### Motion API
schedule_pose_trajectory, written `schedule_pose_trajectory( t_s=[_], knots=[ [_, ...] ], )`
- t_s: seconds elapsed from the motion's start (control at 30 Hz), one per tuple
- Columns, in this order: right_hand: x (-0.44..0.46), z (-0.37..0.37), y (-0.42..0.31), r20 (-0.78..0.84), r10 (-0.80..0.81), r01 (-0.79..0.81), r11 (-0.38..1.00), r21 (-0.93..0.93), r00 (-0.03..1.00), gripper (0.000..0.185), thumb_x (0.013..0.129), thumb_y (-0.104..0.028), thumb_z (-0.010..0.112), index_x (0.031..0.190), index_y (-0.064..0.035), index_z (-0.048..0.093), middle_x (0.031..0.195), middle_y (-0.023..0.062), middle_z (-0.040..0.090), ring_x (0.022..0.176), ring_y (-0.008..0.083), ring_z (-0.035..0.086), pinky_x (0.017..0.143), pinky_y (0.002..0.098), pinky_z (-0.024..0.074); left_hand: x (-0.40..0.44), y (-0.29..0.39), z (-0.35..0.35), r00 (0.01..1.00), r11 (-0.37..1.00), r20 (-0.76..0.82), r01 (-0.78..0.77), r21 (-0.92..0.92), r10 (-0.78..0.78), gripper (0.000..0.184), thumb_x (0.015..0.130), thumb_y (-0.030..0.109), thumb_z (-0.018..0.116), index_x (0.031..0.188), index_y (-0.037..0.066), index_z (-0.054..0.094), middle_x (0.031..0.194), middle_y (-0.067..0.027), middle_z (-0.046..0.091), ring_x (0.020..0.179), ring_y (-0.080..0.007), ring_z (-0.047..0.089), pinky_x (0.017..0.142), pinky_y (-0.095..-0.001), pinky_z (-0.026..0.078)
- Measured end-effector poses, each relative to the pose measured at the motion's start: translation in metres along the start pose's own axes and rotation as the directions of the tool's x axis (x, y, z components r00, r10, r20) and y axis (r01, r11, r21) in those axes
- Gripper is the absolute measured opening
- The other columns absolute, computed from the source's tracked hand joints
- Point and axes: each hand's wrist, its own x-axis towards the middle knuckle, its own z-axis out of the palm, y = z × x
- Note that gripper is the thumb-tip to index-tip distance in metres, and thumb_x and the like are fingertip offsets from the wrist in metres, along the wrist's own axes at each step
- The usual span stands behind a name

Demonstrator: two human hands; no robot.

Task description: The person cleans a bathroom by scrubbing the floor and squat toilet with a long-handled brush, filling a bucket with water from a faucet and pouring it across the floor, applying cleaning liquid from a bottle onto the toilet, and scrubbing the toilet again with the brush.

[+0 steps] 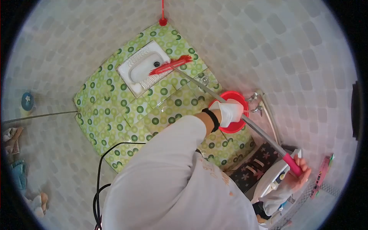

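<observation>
A long-handled broom (199,85) slants across the view, its red bristle head (170,65) lying over the edge of the white squat toilet (137,74). Around the middle of its grey pole is my left hand (232,112), closed and very pale, with a black band at the wrist. My right hand (301,173) is wrapped round the pink grip (292,164) at the pole's upper end. Below my left hand in the view, a red bucket (230,130) is partly hidden by that hand and the pole.
Metal taps (254,102) are on the wall beside the bucket. A white washbasin (263,184) is near my right hand. Black cables (100,165) run at the left of my body. A floor drain (205,80) lies in the green dotted floor (126,115). A red brush (163,22) stands in the far corner.
</observation>
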Motion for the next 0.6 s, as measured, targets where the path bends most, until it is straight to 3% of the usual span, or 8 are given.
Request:
schedule_pose_trajectory(
  t_s=[0.07, 0.13, 0.23, 0.33, 0.37, 0.43, 0.53, 0.6],
  knots=[
    [0.002, -0.013, -0.016, -0.011, 0.021, -0.021, 1.0, 0.019, 1.0, 0.026, 0.094, -0.03, 0.047, 0.078, -0.0089, 0.047, 0.075, 0.0085, 0.052, 0.077, 0.0257, 0.053, 0.096, 0.0511, 0.0374, -0.011, 0.019, -0.009, 0.99, 0.999, -0.135, -0.039, 0.017, 0.041, 0.015, 0.069, 0.02, 0.061, 0.078, 0.012, 0.071, 0.077, -0.0137, 0.066, 0.078, -0.0343, 0.064, 0.067, -0.0437, 0.051],
    [0.014, -0.031, -0.049, 0.207, -0.055, 0.016, 0.983, 0.183, 0.977, 0.028, 0.094, -0.03, 0.048, 0.076, -0.0081, 0.047, 0.074, 0.0083, 0.053, 0.08, 0.0257, 0.054, 0.096, 0.0511, 0.0371, -0.011, 0.042, -0.017, 0.991, 0.999, -0.13, -0.025, -0.037, 0.02, 0.016, 0.066, 0.019, 0.062, 0.078, 0.011, 0.07, 0.076, -0.0145, 0.066, 0.076, -0.0353, 0.064, 0.067, -0.0426, 0.05],
    [0.017, -0.013, -0.061, 0.347, -0.092, 0.063, 0.994, 0.093, 0.933, 0.03, 0.093, -0.03, 0.048, 0.074, -0.0075, 0.046, 0.077, 0.0093, 0.055, 0.084, 0.0255, 0.056, 0.096, 0.0489, 0.0385, -0.011, 0.034, -0.017, 0.984, 0.994, -0.168, -0.065, -0.086, 0.05, 0.016, 0.064, 0.018, 0.062, 0.076, 0.011, 0.07, 0.073, -0.0152, 0.065, 0.074, -0.036, 0.063, 0.067, -0.0436, 0.05],
    [0.004, 0.024, -0.001, 0.104, -0.129, 0.148, 0.968, -0.204, 0.986, 0.03, 0.093, -0.031, 0.048, 0.074, -0.0082, 0.047, 0.081, 0.0094, 0.058, 0.086, 0.0253, 0.056, 0.092, 0.0476, 0.0402, 0.009, -0.039, 0.025, 0.975, 0.986, -0.153, -0.154, 0.058, 0.161, 0.015, 0.062, 0.018, 0.061, 0.074, 0.016, 0.071, 0.071, -0.0126, 0.065, 0.073, -0.0336, 0.063, 0.065, -0.0432, 0.051],
    [0.0, 0.035, 0.01, 0.104, -0.142, 0.161, 0.966, -0.203, 0.984, 0.03, 0.093, -0.031, 0.048, 0.074, -0.0082, 0.047, 0.081, 0.0094, 0.058, 0.086, 0.0253, 0.056, 0.092, 0.0476, 0.0402, -0.016, -0.045, -0.006, 0.994, 0.999, -0.101, -0.033, -0.028, 0.03, 0.014, 0.062, 0.02, 0.062, 0.073, 0.017, 0.071, 0.071, -0.0114, 0.064, 0.072, -0.0326, 0.063, 0.065, -0.0429, 0.051],
    [-0.006, 0.058, 0.028, 0.331, -0.088, 0.072, 0.996, 0.061, 0.94, 0.03, 0.094, -0.033, 0.045, 0.075, -0.0094, 0.048, 0.085, 0.0101, 0.06, 0.086, 0.0264, 0.056, 0.089, 0.0485, 0.0421, -0.022, -0.055, -0.012, 0.988, 0.998, -0.144, 0.049, -0.032, -0.053, 0.013, 0.062, 0.022, 0.063, 0.072, 0.017, 0.07, 0.07, -0.0109, 0.064, 0.071, -0.0335, 0.063, 0.065, -0.0429, 0.051],
    [-0.012, 0.074, -0.013, 0.135, 0.055, -0.068, 0.993, 0.092, 0.989, 0.03, 0.094, -0.033, 0.044, 0.076, -0.0096, 0.049, 0.09, 0.0098, 0.061, 0.088, 0.0274, 0.057, 0.088, 0.051, 0.0429, -0.029, -0.024, -0.032, 0.939, 0.999, -0.34, 0.035, -0.035, -0.045, 0.013, 0.062, 0.022, 0.063, 0.071, 0.016, 0.07, 0.068, -0.0118, 0.064, 0.07, -0.035, 0.063, 0.066, -0.0429, 0.051],
    [0.002, 0.067, -0.024, 0.327, 0.045, -0.118, 0.971, 0.208, 0.944, 0.032, 0.095, -0.034, 0.042, 0.076, -0.0093, 0.049, 0.089, 0.0101, 0.061, 0.086, 0.0284, 0.058, 0.089, 0.0532, 0.0438, -0.018, -0.017, -0.037, 0.948, 0.999, -0.318, 0.021, 0.025, -0.012, 0.014, 0.061, 0.022, 0.064, 0.071, 0.015, 0.07, 0.067, -0.0129, 0.064, 0.07, -0.0356, 0.062, 0.066, -0.0432, 0.051]
  ],
)
